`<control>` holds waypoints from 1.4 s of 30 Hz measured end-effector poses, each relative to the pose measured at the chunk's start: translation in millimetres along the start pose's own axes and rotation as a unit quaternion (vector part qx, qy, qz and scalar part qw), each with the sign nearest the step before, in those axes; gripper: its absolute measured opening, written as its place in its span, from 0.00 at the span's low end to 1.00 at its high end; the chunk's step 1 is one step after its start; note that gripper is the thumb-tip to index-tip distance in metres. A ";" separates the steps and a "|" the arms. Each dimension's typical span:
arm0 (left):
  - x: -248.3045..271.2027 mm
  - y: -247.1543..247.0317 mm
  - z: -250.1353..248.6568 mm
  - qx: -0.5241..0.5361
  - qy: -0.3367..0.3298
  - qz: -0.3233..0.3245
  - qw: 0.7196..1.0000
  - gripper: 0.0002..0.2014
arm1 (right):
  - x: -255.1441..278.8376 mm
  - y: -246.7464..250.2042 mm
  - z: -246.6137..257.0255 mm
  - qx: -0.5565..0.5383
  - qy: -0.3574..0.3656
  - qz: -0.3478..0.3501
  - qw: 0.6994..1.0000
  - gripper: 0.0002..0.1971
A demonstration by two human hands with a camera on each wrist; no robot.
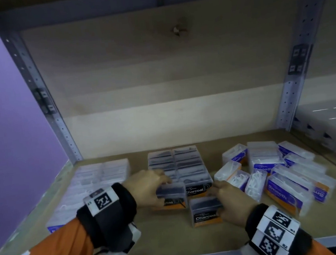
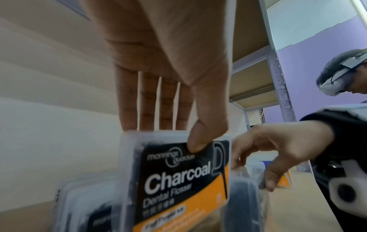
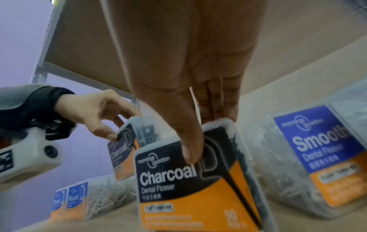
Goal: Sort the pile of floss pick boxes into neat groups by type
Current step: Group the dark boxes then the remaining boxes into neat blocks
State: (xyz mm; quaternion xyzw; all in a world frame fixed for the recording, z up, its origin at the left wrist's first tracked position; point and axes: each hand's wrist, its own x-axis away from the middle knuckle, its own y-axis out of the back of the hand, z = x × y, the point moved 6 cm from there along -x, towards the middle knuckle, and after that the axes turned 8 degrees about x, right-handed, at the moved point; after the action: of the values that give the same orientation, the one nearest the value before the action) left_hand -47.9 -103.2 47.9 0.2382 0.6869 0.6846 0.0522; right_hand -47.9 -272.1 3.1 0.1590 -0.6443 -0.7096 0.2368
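The wooden shelf (image 1: pixel 170 239) carries everything, with a pale back panel and perforated metal uprights at each side. To the left of the left hand lies a neat block of clear boxes with blue "Round" labels (image 1: pixel 90 189), white picks inside. To the right of the right hand sits the loose pile of "Smooth" boxes (image 1: pixel 280 177), blue and orange labels, tipped at several angles and leaning on one another. Just beyond both hands stands the Charcoal group (image 1: pixel 184 167), 2 tidy columns of dark-filled clear boxes running toward the back panel.

The left hand (image 1: pixel 148 188) has its grip around 1 Charcoal box (image 1: pixel 171 196): thumb pressed on the black label face, 4 fingers down behind the box's far side, as the left wrist view shows. This box is at the near end of the left column, touching or nearly touching the group; whether it rests on the shelf cannot be told.

The right hand (image 1: pixel 229 198) grasps a 2nd Charcoal box (image 1: pixel 206 211) the same way, thumb on the label front and fingers behind. That box stands upright on its own, nearer the shelf's front edge than the group, just right of the left hand's box.

Each wrist wears a black band with white marker tags; the sleeves are orange.
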 end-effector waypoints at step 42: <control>-15.1 -47.6 20.7 0.063 0.043 -0.055 0.996 0.25 | -30.2 -5.1 2.8 0.007 -0.025 -0.020 0.999 0.27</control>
State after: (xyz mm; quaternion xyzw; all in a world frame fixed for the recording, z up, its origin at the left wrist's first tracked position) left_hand -38.5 -87.8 -3.1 0.1729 0.7423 0.6458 0.0451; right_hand -24.7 -253.1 -4.0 0.1554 -0.6520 -0.7133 0.2049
